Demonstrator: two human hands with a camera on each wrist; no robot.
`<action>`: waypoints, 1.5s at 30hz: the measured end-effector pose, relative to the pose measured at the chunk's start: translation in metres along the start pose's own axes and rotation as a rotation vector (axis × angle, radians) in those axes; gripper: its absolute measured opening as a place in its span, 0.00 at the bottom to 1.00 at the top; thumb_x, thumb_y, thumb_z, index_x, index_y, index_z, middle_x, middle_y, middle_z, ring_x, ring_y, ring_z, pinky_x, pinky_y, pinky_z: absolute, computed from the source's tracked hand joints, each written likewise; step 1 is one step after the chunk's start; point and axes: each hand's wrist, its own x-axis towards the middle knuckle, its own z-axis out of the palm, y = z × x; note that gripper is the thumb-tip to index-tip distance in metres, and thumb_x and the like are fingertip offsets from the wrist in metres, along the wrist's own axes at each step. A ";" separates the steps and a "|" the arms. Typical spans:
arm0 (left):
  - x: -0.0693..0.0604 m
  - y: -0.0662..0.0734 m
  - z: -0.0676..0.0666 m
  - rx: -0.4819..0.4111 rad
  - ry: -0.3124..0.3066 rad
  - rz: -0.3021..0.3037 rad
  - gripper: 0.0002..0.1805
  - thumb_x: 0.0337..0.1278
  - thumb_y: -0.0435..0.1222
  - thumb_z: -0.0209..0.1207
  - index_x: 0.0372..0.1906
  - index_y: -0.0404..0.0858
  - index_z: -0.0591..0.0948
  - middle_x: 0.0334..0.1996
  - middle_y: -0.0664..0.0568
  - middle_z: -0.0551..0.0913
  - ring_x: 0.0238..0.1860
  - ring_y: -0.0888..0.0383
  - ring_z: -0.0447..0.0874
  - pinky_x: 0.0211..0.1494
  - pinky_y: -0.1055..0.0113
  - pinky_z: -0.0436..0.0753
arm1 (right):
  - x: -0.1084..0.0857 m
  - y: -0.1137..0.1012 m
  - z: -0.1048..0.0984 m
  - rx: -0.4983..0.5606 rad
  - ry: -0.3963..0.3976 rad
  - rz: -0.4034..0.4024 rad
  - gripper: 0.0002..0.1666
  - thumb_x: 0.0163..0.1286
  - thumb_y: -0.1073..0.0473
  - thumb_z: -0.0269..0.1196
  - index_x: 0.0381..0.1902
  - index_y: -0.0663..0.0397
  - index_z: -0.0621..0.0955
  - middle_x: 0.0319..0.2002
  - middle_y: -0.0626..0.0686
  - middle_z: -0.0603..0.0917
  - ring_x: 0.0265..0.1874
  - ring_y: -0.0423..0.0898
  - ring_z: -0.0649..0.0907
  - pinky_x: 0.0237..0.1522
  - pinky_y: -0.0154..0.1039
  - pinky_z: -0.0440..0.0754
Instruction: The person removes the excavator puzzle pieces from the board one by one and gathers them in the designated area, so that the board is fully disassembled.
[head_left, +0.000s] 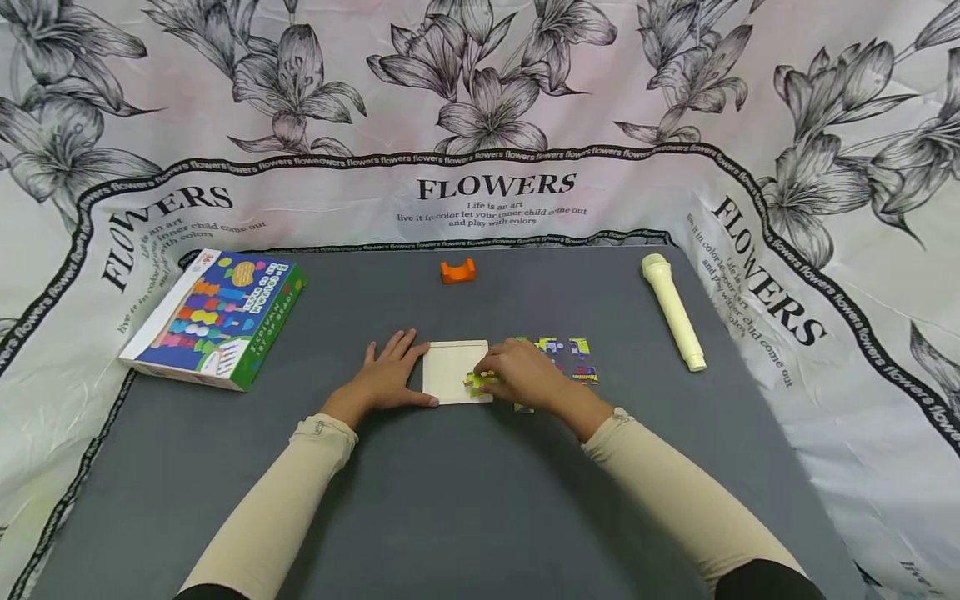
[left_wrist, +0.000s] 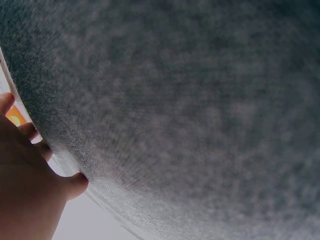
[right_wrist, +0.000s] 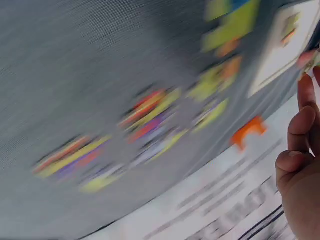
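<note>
A pale, square puzzle tray (head_left: pixel 448 367) lies flat on the grey table. My left hand (head_left: pixel 384 377) rests at its left side with fingers spread, the thumb and forefinger touching its edge; the left wrist view catches that hand (left_wrist: pixel 30 175) only at the margin. My right hand (head_left: pixel 525 375) is over the tray's right edge, pinching a yellow-green puzzle piece (head_left: pixel 477 382), partly hidden by the fingers. Several loose puzzle pieces (head_left: pixel 585 374) lie to the right of the tray, some behind the right hand. They look blurred in the right wrist view.
A colourful game box (head_left: pixel 217 317) sits at the left. An orange curved block (head_left: pixel 457 272) is near the table's back edge. At the right lies a cream-coloured stick with a knobbed end (head_left: pixel 675 312). Flower-printed cloth (head_left: pixel 495 200) surrounds the table's back and sides.
</note>
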 end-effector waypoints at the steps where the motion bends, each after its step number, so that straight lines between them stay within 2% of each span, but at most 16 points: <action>1: -0.003 -0.002 0.000 -0.003 0.001 -0.007 0.57 0.45 0.66 0.63 0.77 0.46 0.54 0.78 0.44 0.41 0.78 0.44 0.34 0.71 0.33 0.36 | -0.007 0.006 -0.003 0.000 0.009 0.002 0.12 0.60 0.53 0.71 0.42 0.48 0.88 0.39 0.47 0.87 0.38 0.46 0.81 0.43 0.44 0.78; 4: -0.008 -0.007 -0.001 -0.016 0.006 -0.012 0.58 0.45 0.66 0.64 0.77 0.45 0.54 0.78 0.43 0.42 0.78 0.43 0.34 0.70 0.32 0.36 | -0.035 0.024 -0.007 -0.008 0.061 -0.006 0.12 0.57 0.55 0.73 0.39 0.50 0.88 0.37 0.48 0.87 0.36 0.46 0.83 0.41 0.44 0.79; 8: -0.008 -0.008 -0.001 -0.013 0.020 -0.002 0.58 0.44 0.66 0.64 0.77 0.44 0.55 0.78 0.42 0.43 0.78 0.42 0.35 0.70 0.31 0.36 | -0.069 0.044 -0.005 -0.015 0.097 -0.015 0.11 0.54 0.58 0.74 0.37 0.51 0.88 0.35 0.49 0.86 0.35 0.46 0.83 0.39 0.46 0.80; 15: -0.002 0.000 0.000 -0.030 0.004 0.012 0.58 0.45 0.66 0.64 0.77 0.43 0.55 0.78 0.42 0.42 0.78 0.42 0.35 0.70 0.31 0.35 | -0.101 0.056 0.004 -0.028 0.022 0.006 0.10 0.56 0.56 0.74 0.37 0.48 0.88 0.38 0.48 0.86 0.38 0.47 0.82 0.41 0.48 0.78; 18: -0.004 -0.002 -0.001 -0.026 -0.007 -0.002 0.58 0.45 0.67 0.63 0.77 0.44 0.54 0.78 0.42 0.41 0.78 0.43 0.34 0.70 0.32 0.35 | -0.099 0.055 0.007 -0.019 0.014 0.016 0.10 0.56 0.55 0.74 0.37 0.47 0.88 0.39 0.48 0.85 0.40 0.47 0.82 0.42 0.49 0.77; 24: -0.002 -0.002 -0.001 -0.027 -0.003 0.009 0.58 0.45 0.67 0.63 0.77 0.45 0.53 0.78 0.44 0.41 0.78 0.44 0.33 0.70 0.32 0.35 | -0.092 0.052 0.003 0.016 0.068 0.016 0.11 0.55 0.56 0.74 0.38 0.48 0.88 0.38 0.48 0.84 0.39 0.47 0.82 0.44 0.51 0.77; 28: -0.001 -0.002 0.000 -0.022 -0.003 0.007 0.58 0.45 0.68 0.62 0.78 0.46 0.53 0.79 0.45 0.40 0.78 0.45 0.33 0.71 0.33 0.35 | -0.065 0.040 -0.001 0.059 0.092 0.016 0.12 0.56 0.57 0.74 0.39 0.49 0.88 0.37 0.47 0.85 0.38 0.45 0.82 0.44 0.47 0.78; 33: -0.001 -0.002 0.001 -0.006 -0.015 -0.004 0.58 0.46 0.68 0.62 0.78 0.46 0.53 0.78 0.44 0.40 0.78 0.45 0.33 0.71 0.33 0.36 | -0.021 0.020 0.006 0.062 0.049 -0.041 0.13 0.59 0.57 0.72 0.43 0.51 0.87 0.41 0.48 0.86 0.40 0.46 0.81 0.45 0.45 0.78; 35: 0.000 -0.002 0.000 0.004 -0.019 -0.007 0.58 0.46 0.68 0.62 0.78 0.47 0.52 0.79 0.45 0.39 0.78 0.45 0.33 0.71 0.33 0.36 | -0.009 0.015 0.012 0.061 0.036 -0.053 0.13 0.60 0.57 0.71 0.43 0.51 0.87 0.43 0.47 0.86 0.38 0.46 0.80 0.42 0.42 0.77; 39: 0.000 -0.002 0.003 0.003 -0.009 -0.006 0.57 0.46 0.68 0.62 0.77 0.47 0.53 0.78 0.45 0.40 0.78 0.46 0.34 0.71 0.34 0.37 | 0.005 0.011 0.021 0.077 -0.006 -0.050 0.14 0.59 0.56 0.72 0.44 0.48 0.87 0.45 0.46 0.86 0.40 0.45 0.80 0.45 0.41 0.77; 43: 0.000 -0.002 0.002 -0.005 -0.006 -0.007 0.57 0.46 0.68 0.62 0.77 0.47 0.54 0.79 0.45 0.40 0.78 0.46 0.34 0.72 0.34 0.37 | 0.010 0.012 0.027 0.058 -0.047 -0.054 0.13 0.60 0.56 0.71 0.44 0.47 0.87 0.45 0.47 0.86 0.45 0.46 0.81 0.52 0.43 0.77; 45: -0.001 -0.003 0.000 -0.005 -0.008 -0.008 0.57 0.46 0.68 0.62 0.77 0.47 0.53 0.79 0.45 0.40 0.78 0.46 0.33 0.72 0.34 0.36 | 0.012 0.011 0.028 0.044 -0.045 -0.059 0.13 0.60 0.56 0.71 0.44 0.47 0.87 0.45 0.48 0.86 0.45 0.47 0.80 0.52 0.44 0.77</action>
